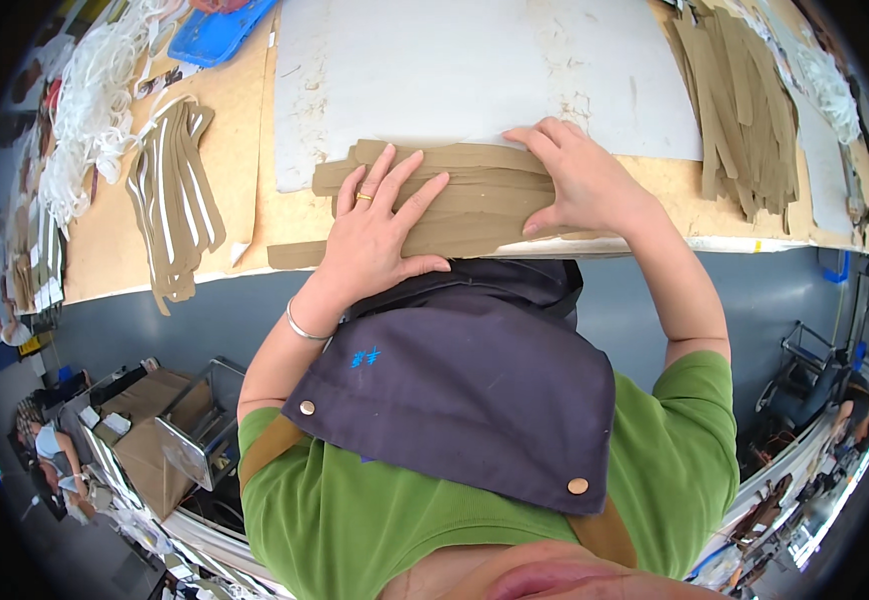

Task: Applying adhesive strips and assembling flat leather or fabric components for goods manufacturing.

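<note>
Big tan worktable (pixel 225 130) fills the upper frame, near edge curving just above the grey floor; a large white sheet (pixel 475 70) lies on it. Straddling the sheet's near edge and the tan top is the stack of olive-brown strips (pixel 475 205), long flat cut pieces piled lengthwise close to the table's near edge. Left hand (pixel 375 235) lies flat on the stack's left half, fingers spread, palm down, pressing rather than gripping; ring and bracelet visible. Right hand (pixel 580 180) is arched over the stack's right end, fingertips on the top edge, thumb at the lower edge, loosely pinching or squaring it, not closed into a fist. Strips look thin, light and floppy, probably leather or fabric-like, likely to slide over each other, so best held flat under the palm or pinched at the ends, both ends together. Another pile of strips (pixel 745 110) sits at right, well apart; a fanned bunch of strips (pixel 175 190) at left; white cords (pixel 95 100) far left; blue tray (pixel 217 30) top left. Open room: bare white sheet beyond the stack; little margin toward the near edge, where pieces could slip off
</note>
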The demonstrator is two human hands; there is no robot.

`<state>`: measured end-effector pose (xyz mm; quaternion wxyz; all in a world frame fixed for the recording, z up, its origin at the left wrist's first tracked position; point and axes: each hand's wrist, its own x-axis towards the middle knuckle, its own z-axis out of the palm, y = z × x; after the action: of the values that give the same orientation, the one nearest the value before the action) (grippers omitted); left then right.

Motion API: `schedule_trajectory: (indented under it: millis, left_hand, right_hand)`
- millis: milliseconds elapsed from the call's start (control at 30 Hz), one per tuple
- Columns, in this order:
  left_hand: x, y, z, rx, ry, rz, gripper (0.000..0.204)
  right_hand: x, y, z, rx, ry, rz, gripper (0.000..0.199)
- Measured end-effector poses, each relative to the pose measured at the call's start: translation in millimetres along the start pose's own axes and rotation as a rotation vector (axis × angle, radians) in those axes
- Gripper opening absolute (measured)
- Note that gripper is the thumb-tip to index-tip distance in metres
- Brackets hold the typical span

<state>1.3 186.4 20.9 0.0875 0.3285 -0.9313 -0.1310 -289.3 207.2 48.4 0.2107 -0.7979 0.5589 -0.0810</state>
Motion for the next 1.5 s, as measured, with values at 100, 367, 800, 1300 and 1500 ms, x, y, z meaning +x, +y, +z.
schedule_trajectory:
  millis: [100, 367, 800, 1300, 1500]
  left_hand:
    - [-0.8, -2.1, 2.4, -0.034, 0.057, -0.024, 0.09]
    - [-3.8, -3.2, 12.4, -0.056, 0.183, -0.047, 0.083]
    - [-67.1, -42.9, -42.1, -0.258, 0.057, -0.547, 0.056]
    - [-106.4, -40.5, -132.0, -0.315, 0.106, -0.542, 0.017]
    - [-59.4, -7.2, -166.0, -0.515, 0.137, 0.138, 0.008]
  right_hand:
    - [4.9, 0.8, -2.8, 0.043, -0.103, 0.063, 0.077]
    - [0.1, -11.3, -5.5, 0.033, -0.106, 0.155, 0.06]
    - [2.7, -17.2, -8.1, -0.032, -0.162, 0.207, 0.057]
    - [-2.5, -15.4, -2.2, -0.033, -0.111, 0.211, 0.056]
    - [0.8, -13.6, -3.7, 0.006, -0.123, 0.214, 0.055]
